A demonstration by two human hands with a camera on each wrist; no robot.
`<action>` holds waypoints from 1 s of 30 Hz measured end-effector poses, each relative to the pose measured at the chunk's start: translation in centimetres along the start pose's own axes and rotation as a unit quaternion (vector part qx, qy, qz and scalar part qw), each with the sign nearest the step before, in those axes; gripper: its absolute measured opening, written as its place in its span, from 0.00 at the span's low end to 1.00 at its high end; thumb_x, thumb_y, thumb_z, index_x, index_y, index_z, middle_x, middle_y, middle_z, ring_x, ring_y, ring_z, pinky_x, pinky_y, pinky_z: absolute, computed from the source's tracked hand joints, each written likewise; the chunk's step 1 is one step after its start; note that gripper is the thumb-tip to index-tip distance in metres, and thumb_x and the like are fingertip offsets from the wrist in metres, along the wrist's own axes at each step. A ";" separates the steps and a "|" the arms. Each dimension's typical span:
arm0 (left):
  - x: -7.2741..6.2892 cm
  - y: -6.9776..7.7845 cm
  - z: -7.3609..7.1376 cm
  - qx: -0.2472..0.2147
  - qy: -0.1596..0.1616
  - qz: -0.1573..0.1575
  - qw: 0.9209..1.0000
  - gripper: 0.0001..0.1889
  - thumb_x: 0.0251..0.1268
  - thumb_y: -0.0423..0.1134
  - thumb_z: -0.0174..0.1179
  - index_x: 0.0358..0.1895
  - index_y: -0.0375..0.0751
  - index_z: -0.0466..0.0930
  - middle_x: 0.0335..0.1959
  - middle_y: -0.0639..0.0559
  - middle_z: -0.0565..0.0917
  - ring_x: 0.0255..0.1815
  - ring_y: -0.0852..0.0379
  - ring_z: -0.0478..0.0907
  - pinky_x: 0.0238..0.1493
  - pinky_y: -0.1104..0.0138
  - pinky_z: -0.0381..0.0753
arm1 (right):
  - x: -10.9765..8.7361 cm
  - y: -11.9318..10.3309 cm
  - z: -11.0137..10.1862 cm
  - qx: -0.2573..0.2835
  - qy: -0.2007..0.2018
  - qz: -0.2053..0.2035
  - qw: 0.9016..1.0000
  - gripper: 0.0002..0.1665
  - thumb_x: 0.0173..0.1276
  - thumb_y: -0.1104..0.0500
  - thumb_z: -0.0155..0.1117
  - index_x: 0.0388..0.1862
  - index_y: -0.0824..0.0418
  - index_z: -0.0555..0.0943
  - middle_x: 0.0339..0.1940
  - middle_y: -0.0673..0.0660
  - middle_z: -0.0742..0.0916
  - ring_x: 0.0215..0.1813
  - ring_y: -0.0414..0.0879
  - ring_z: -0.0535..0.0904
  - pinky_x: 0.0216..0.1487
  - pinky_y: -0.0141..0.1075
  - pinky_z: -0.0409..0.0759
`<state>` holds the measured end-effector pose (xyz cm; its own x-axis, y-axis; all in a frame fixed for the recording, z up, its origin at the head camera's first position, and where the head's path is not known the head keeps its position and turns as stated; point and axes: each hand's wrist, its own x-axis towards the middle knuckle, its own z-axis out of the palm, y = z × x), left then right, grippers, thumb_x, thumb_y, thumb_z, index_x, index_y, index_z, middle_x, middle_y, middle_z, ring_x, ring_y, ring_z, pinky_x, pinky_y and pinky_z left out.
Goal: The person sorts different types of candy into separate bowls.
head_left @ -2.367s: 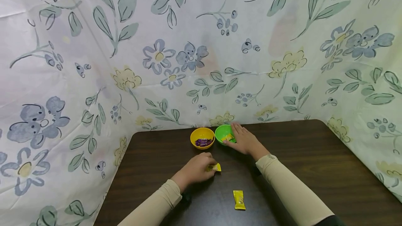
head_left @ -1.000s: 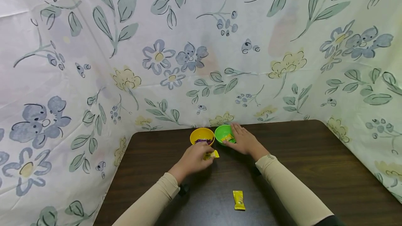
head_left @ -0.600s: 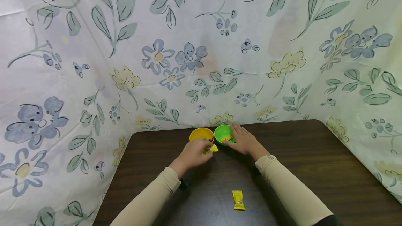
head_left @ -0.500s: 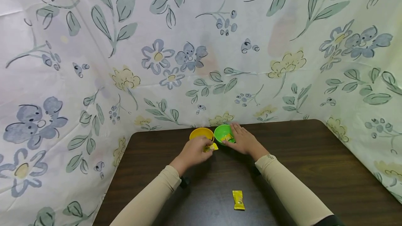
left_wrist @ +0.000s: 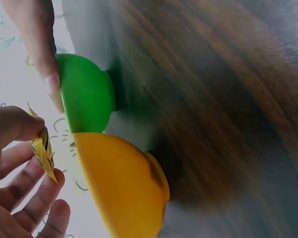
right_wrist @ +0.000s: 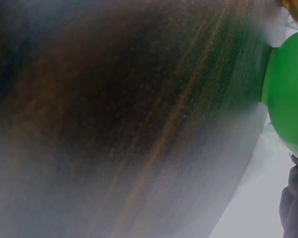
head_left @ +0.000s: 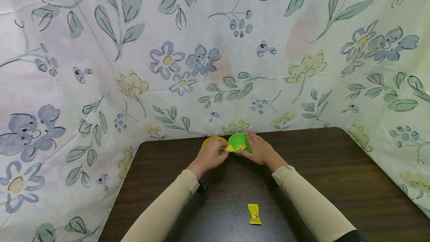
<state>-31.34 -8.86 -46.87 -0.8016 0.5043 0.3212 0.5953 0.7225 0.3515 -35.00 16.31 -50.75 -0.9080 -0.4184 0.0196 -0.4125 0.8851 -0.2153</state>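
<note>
My left hand (head_left: 209, 156) pinches a yellow-wrapped candy (left_wrist: 43, 151) between thumb and fingers, close over the rims of two small bowls. From the head, this hand covers most of the yellow-orange bowl (left_wrist: 121, 183), and the bowl's contents are hidden. Beside it stands the green bowl (head_left: 236, 138), with yellow-wrapped candy (head_left: 242, 146) inside. My right hand (head_left: 260, 149) rests against the green bowl's right side, fingers straight and thumb at the near rim. In the left wrist view the bowls stand side by side, the candy just outside their rims.
Another yellow-wrapped candy (head_left: 254, 214) lies on the dark wood table (head_left: 312, 182), nearer the front between the forearms. A flowered cloth (head_left: 201, 96) hangs behind the table's back edge and along both sides.
My left hand has carried the yellow candy from the table, up and away, to the bowls' rims, covering the purple-wrapped candies in the yellow-orange bowl. My right hand stays at the green bowl.
</note>
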 end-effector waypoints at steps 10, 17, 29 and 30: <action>1.4 -0.2 0.7 -0.020 -0.007 -0.017 1.000 0.14 0.72 0.38 0.68 0.55 0.35 0.89 0.49 0.45 0.87 0.49 0.50 0.85 0.54 0.57 0.86 | 0.2 0.3 0.3 -0.003 0.001 -0.002 1.000 0.61 0.78 0.24 0.46 0.87 0.69 0.51 0.89 0.68 0.58 0.90 0.61 0.51 0.88 0.56 0.53; 2.6 0.5 0.7 -0.043 -0.022 -0.037 0.998 0.16 0.73 0.38 0.67 0.57 0.34 0.88 0.52 0.43 0.87 0.52 0.49 0.84 0.58 0.56 0.85 | 0.2 0.1 0.1 -0.008 -0.003 -0.002 1.000 0.61 0.78 0.23 0.44 0.87 0.69 0.50 0.89 0.67 0.58 0.90 0.60 0.51 0.88 0.55 0.52; 2.9 0.9 1.6 -0.071 -0.010 -0.029 0.997 0.22 0.75 0.39 0.66 0.67 0.33 0.81 0.62 0.41 0.82 0.58 0.44 0.82 0.64 0.54 0.83 | 0.1 0.1 0.0 -0.005 -0.006 0.000 1.000 0.61 0.78 0.23 0.44 0.88 0.68 0.49 0.89 0.67 0.57 0.90 0.60 0.50 0.88 0.55 0.52; 2.8 0.8 1.6 -0.072 -0.008 -0.028 0.997 0.22 0.75 0.38 0.66 0.66 0.33 0.81 0.60 0.40 0.82 0.55 0.44 0.82 0.61 0.55 0.84 | 0.1 0.2 0.1 -0.006 -0.007 0.002 1.000 0.61 0.78 0.23 0.44 0.88 0.68 0.49 0.89 0.67 0.57 0.90 0.59 0.50 0.88 0.55 0.52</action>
<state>-33.20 -6.05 -47.09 -0.8334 0.4743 0.2837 0.5510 0.6743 0.4916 -35.12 16.42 -50.86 -0.9087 -0.4174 0.0045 -0.4094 0.8891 -0.2045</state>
